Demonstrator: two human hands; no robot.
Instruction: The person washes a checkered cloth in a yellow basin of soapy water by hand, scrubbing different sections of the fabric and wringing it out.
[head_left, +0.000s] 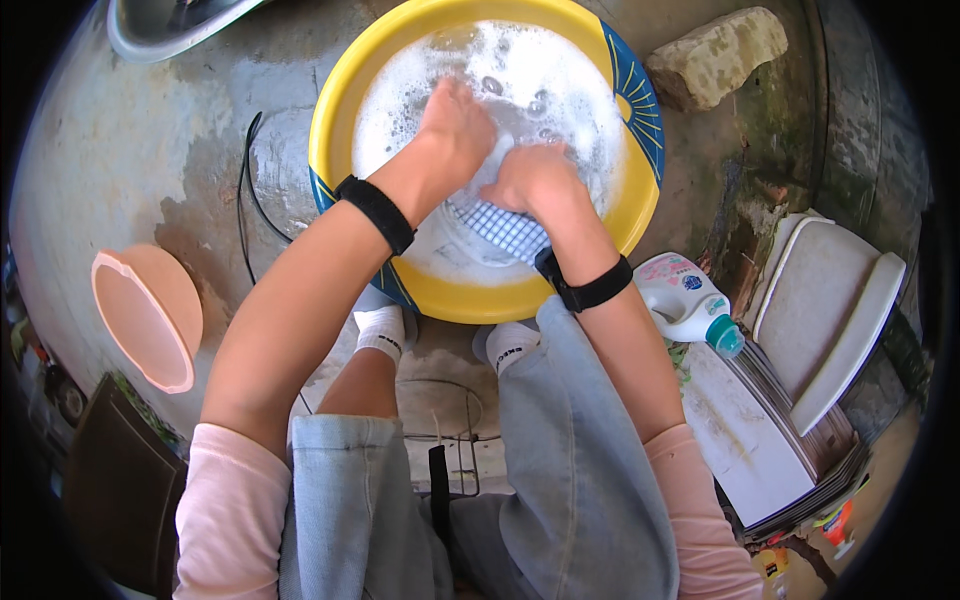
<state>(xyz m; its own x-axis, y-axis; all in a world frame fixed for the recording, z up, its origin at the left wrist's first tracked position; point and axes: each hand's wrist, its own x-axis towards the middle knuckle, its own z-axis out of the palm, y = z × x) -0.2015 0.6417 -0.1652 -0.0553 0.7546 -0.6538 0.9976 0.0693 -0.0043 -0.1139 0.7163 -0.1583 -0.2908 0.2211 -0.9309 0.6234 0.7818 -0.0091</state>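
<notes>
A round yellow basin with blue patches on its rim holds foamy, greyish water. My left hand is curled in the suds near the basin's middle, its fingertips hidden by foam. Just to its right and nearer to me, my right hand is closed on a blue-and-white checkered cloth. Pale wet fabric runs between both hands, and my left fingers appear closed on it too. Part of the cloth lies spread at the near side of the basin; the rest is under water and suds.
A peach plastic tub stands tilted at left. A white detergent bottle with a teal cap lies right of the basin, by stacked boards. Beyond are a stone block, a metal basin and a black cable.
</notes>
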